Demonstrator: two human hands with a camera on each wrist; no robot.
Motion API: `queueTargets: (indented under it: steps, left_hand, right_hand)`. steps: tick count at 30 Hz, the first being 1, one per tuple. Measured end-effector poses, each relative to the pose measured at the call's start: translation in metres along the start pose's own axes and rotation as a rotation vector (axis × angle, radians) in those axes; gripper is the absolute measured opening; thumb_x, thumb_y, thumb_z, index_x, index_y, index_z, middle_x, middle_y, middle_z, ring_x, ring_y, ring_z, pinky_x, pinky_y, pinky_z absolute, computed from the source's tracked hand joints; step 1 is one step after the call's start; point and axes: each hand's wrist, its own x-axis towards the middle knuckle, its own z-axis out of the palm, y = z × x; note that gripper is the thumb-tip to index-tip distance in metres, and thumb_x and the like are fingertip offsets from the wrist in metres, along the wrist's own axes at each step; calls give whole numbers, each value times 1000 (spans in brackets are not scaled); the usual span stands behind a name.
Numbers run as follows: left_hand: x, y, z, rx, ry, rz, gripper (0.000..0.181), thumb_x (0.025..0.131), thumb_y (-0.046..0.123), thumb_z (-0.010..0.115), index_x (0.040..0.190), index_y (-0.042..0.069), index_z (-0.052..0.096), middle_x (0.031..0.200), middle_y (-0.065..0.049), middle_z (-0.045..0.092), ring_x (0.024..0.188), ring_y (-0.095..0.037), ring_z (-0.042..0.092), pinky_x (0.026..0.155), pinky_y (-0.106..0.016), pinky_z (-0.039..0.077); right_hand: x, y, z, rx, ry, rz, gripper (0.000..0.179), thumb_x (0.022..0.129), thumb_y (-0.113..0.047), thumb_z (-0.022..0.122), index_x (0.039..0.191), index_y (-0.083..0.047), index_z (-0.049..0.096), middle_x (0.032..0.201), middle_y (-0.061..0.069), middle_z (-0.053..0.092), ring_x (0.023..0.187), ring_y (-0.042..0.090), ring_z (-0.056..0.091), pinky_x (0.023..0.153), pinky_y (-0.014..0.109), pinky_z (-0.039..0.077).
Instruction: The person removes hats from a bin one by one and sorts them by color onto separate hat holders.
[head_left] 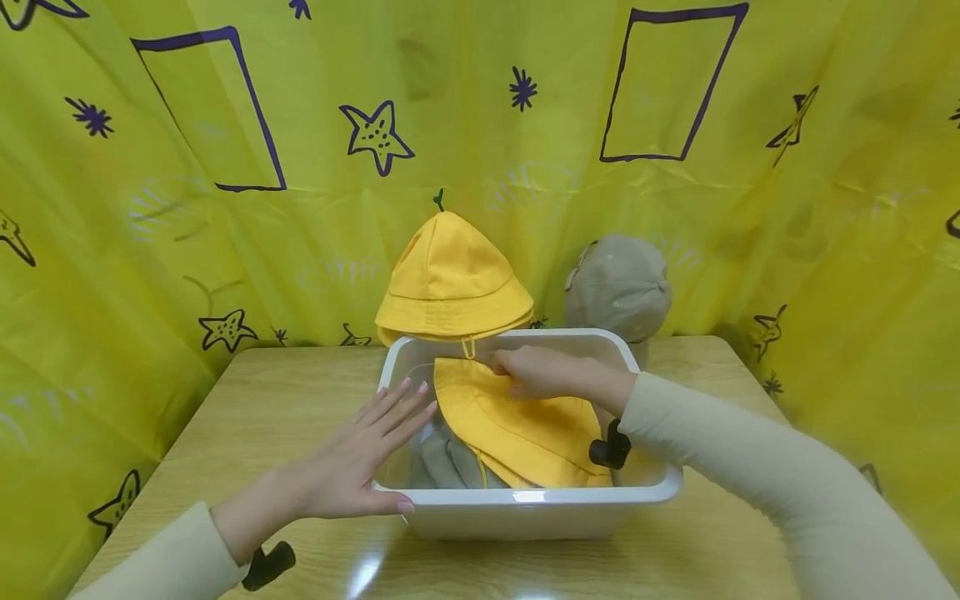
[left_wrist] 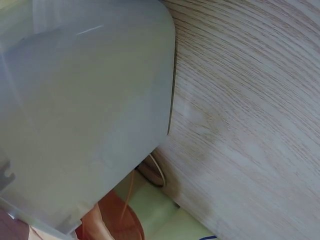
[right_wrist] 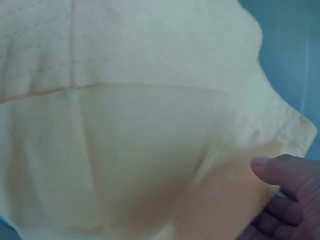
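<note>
Yellow hat (head_left: 540,425) was pinched at its edge by right hand (head_left: 536,371), thumb and fingers clamped, cloth draped below them inside white bin (head_left: 517,521). Bin was touched by left hand (head_left: 352,467), fingers straight, apart. Beyond right fingers, 1 grey cap (head_left: 618,287) was seen.

Inside a bin (head_left: 525,497) on the counter (head_left: 307,392), a hat (head_left: 525,425) lies at the right fingers (head_left: 510,364), with another hat (head_left: 453,275) behind them leftward and a cap (head_left: 618,287) behind rightward.
</note>
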Motion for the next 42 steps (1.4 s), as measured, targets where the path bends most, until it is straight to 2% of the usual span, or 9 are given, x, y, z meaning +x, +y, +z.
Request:
queueTargets:
  steps: [3,8,13,18,26,30,34,38,42]
  left_hand:
    - [0,0,1,-2,-2,4,93,87,75,26,152,10,16,158,-14,8,146,-32,0,118,-37,-4]
    - [0,-1,1,0,12,17,92,87,74,27,152,10,15,157,-18,12,145,-37,4,118,-34,-6]
    - [0,-1,0,7,16,22,93,87,75,26,152,8,18,156,-21,14,143,-40,9,118,-35,-5]
    - [-1,-1,1,19,13,24,95,87,75,25,150,4,22,157,-18,13,144,-38,10,118,-36,-4]
    - [0,-2,2,47,9,32,93,87,75,22,150,6,23,157,-15,18,141,-38,22,119,-35,-4]
    - [1,-2,2,42,5,29,92,87,75,22,151,8,23,157,-15,17,142,-35,20,119,-35,-3]
    - [1,-3,2,47,-2,31,92,88,75,22,151,7,22,156,-16,19,144,-30,17,119,-34,-2]
    - [0,-4,1,38,4,27,93,88,74,23,151,6,21,156,-16,19,143,-32,20,119,-33,-2]
    - [1,-2,-3,10,1,-5,94,88,74,24,151,5,19,156,-16,20,141,-34,25,118,-45,10]
  right_hand:
    - [0,0,0,64,-28,14,14,82,-1,64,85,-6,52,63,-5,36,53,7,36,50,17,30]
    - [-2,-8,-5,44,21,-63,25,78,3,61,69,-12,43,60,-8,25,53,6,27,51,17,22]
    - [-9,-19,-23,43,37,-112,27,74,0,66,68,-13,43,61,-9,27,56,5,29,54,17,25]
    - [-17,-25,-46,62,71,-161,34,74,1,66,66,-14,37,62,-9,23,57,5,26,55,19,24]
    - [-36,-25,-69,12,163,-221,37,75,1,71,65,-13,38,61,-10,24,56,3,29,53,18,30]
    - [-46,-22,-78,26,245,-297,33,73,2,73,67,-12,44,61,-9,32,57,2,33,52,17,33]
    - [-54,-21,-88,26,384,-429,28,68,9,72,71,-10,52,63,-6,45,57,1,40,51,16,38]
    - [-60,-23,-101,8,496,-524,29,64,14,72,76,-9,58,68,-5,54,57,3,45,51,15,40]
    - [-64,-26,-114,-2,568,-571,27,65,12,73,80,-8,63,72,-4,61,59,6,48,53,16,40]
